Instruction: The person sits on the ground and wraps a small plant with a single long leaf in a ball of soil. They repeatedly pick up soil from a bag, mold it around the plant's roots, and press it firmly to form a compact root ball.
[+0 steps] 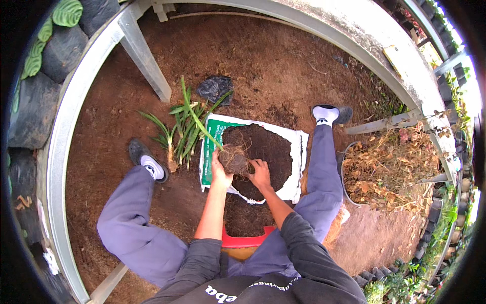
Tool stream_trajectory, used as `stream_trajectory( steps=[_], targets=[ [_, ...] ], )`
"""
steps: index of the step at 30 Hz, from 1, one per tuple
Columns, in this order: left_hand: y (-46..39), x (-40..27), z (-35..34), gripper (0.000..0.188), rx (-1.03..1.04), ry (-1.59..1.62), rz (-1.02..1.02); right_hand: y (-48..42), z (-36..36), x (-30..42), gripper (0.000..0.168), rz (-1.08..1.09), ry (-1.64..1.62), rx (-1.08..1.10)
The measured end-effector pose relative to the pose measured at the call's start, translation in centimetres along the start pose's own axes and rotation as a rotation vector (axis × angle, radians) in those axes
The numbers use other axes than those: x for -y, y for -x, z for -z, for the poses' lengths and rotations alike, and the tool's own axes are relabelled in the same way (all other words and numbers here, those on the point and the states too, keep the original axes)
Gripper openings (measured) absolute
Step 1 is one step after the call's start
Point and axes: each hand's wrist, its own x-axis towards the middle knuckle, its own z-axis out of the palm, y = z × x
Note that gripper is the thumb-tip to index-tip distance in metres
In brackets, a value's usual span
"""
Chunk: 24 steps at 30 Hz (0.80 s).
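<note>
A root ball (234,161) with thin tangled roots and a long green leaf is held over an open sack of dark soil (271,148). My left hand (220,171) grips it from the left side. On its right, my right hand (259,174) has its fingers bent at the loose roots; whether they pinch any is unclear. The sack (300,163) is white and green plastic, bears writing and lies flat on the ground between my legs. Several uprooted plants with long green leaves (186,131) lie left of the sack.
A crumpled black plastic bag (216,89) lies beyond the sack. Part of a red and yellow stool (246,240) shows beneath me. At the right stands a round tub (346,182) of dry leaves. Metal table legs (146,62) and frames surround the spot, with black plant bags (32,110) at left.
</note>
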Motion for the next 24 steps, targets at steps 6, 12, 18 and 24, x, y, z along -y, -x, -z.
stream_trajectory(
  steps=[6, 12, 18, 24],
  targets=[
    [0.7, 0.5, -0.7, 0.043, -0.020, -0.050, 0.019, -0.7, 4.8, 0.8, 0.082, -0.516, -0.595, 0.140],
    [0.9, 2.8, -2.3, 0.042, 0.045, -0.292, 0.074, 0.2, 7.5, 0.0, 0.060, -0.476, -1.347, -0.223],
    [1.8, 4.5, -1.7, 0.044, 0.144, -0.488, -0.050, 2.4, 11.2, 9.4, 0.030, -0.093, -0.935, -0.438],
    [3.0, 6.0, -3.0, 0.032, 0.044, -0.682, -0.126, 3.3, 9.4, 9.8, 0.020, 0.121, -0.612, -0.641]
  ],
)
